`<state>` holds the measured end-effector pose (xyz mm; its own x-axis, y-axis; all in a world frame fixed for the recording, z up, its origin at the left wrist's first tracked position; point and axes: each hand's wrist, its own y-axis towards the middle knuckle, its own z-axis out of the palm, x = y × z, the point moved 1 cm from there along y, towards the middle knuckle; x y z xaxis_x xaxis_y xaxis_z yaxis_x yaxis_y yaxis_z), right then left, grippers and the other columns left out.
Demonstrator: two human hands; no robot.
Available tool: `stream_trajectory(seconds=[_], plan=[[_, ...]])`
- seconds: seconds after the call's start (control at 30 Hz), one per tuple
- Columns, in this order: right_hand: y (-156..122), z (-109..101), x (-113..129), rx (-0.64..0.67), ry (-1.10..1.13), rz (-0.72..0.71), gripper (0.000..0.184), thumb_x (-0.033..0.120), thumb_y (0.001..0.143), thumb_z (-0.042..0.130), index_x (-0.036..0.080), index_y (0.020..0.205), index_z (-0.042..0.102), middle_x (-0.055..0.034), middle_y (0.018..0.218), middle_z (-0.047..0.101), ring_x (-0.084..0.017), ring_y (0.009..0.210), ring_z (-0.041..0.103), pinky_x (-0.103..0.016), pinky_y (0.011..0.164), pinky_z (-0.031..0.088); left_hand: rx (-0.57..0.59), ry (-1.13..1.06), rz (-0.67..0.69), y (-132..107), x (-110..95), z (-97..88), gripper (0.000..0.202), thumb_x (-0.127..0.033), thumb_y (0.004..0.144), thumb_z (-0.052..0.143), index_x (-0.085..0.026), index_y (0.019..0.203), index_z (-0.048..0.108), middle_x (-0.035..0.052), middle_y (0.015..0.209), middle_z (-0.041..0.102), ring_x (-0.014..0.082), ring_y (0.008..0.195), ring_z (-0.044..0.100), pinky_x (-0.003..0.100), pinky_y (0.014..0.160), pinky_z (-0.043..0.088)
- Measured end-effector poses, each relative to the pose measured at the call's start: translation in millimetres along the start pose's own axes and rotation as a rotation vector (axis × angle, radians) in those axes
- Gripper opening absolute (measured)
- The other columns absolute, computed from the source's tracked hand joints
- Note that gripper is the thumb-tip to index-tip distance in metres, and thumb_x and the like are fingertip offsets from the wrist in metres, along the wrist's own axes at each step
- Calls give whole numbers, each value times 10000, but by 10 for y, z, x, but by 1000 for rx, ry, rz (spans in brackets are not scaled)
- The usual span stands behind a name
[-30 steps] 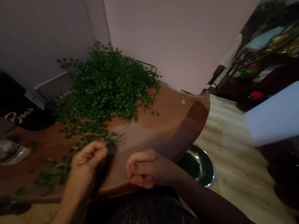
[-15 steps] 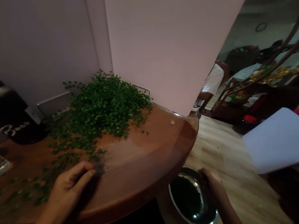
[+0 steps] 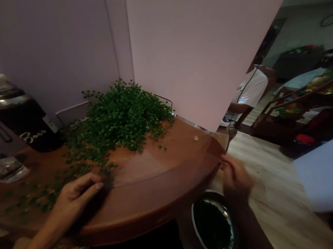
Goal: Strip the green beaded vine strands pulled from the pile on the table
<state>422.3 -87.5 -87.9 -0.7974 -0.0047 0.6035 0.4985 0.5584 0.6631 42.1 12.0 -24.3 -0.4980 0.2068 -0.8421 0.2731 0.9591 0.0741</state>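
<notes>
Curved brown desk (image 3: 152, 194) is bearing a heap of green sprigs (image 3: 124, 116); black flask (image 3: 21, 118) and clear glass (image 3: 10, 168) are standing leftward, loose stems (image 3: 39, 199) lying nearer.

- Curled fingers on your left hand (image 3: 78, 195) hide anything pinched inside.
- Your right hand (image 3: 236, 176) is blurred; you can't tell if its fingertips touch the table (image 3: 164, 192).
- Below those fingers, your forearm (image 3: 255, 232) covers part of the bowl (image 3: 218, 200), cut off at the bottom.
- Left of your left fingers, sprigs (image 3: 36, 200) blur; beyond, the glass (image 3: 9, 168) is cut off.
</notes>
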Motion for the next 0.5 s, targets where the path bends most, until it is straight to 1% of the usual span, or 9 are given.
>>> stream_trajectory(seconds=[0.03, 0.07, 0.1, 0.17, 0.23, 0.3, 0.37, 0.43, 0.5], plan=[[104, 125, 269, 120, 64, -163, 307, 239, 841, 375, 152, 1081, 546, -128, 1105, 561, -218, 1077, 503, -393, 939, 377, -4, -12, 17, -3, -4, 4, 217, -379, 692, 574, -172, 632, 552, -17, 606, 494, 123, 598, 438, 166, 522, 359], [187, 264, 511, 251, 93, -268, 312, 198, 850, 360, 155, 1102, 538, -126, 1167, 528, -206, 1129, 462, -381, 971, 351, -4, -18, 33, -7, -7, 6, 226, -386, 690, 575, -169, 630, 549, -14, 601, 487, 121, 587, 430, 166, 511, 353], [248, 407, 712, 369, 96, -335, 323, 165, 852, 351, 150, 1119, 532, -129, 1212, 494, -200, 1159, 430, -369, 980, 340, -2, -21, 47, -11, -7, 6, 233, -393, 688, 574, -169, 630, 546, -14, 594, 479, 118, 575, 421, 165, 502, 346], [316, 671, 964, 518, 29, -375, 335, 136, 841, 373, 146, 1142, 519, -142, 1300, 403, -224, 1210, 360, -387, 969, 332, 2, -18, 73, -16, -4, -2, 233, -397, 693, 569, -173, 636, 541, -18, 589, 474, 116, 568, 419, 162, 501, 346], [332, 865, 1047, 638, -40, -391, 334, 124, 845, 375, 161, 1149, 511, -140, 1310, 388, -234, 1202, 348, -416, 960, 313, 3, -10, 96, -16, 5, -17, 226, -397, 695, 565, -180, 636, 539, -24, 594, 486, 123, 588, 441, 163, 522, 364], [328, 960, 1042, 701, -86, -414, 312, 111, 858, 358, 179, 1107, 531, -120, 1244, 456, -214, 1150, 385, -403, 945, 310, 11, 2, 99, -10, 24, -33, 226, -406, 695, 558, -191, 627, 541, -30, 601, 507, 138, 618, 471, 173, 547, 386], [322, 970, 1029, 708, -133, -436, 289, 93, 857, 357, 185, 1042, 559, -95, 1145, 528, -188, 1082, 429, -361, 921, 323, 35, 20, 92, 3, 62, -39, 231, -421, 696, 545, -205, 617, 549, -38, 603, 526, 154, 639, 498, 190, 568, 401], [311, 937, 1048, 695, -183, -444, 270, 71, 846, 367, 177, 979, 577, -78, 1061, 567, -171, 1021, 456, -321, 890, 336, 56, 24, 130, 24, 118, -30, 227, -429, 694, 531, -220, 608, 563, -47, 605, 546, 167, 653, 521, 203, 592, 408], [291, 891, 1089, 683, -220, -439, 253, 56, 836, 371, 165, 909, 587, -71, 991, 585, -164, 966, 471, -296, 856, 344, 27, 8, 187, 55, 189, -14, 229, -438, 693, 512, -237, 604, 576, -56, 598, 558, 172, 652, 534, 211, 601, 412]])
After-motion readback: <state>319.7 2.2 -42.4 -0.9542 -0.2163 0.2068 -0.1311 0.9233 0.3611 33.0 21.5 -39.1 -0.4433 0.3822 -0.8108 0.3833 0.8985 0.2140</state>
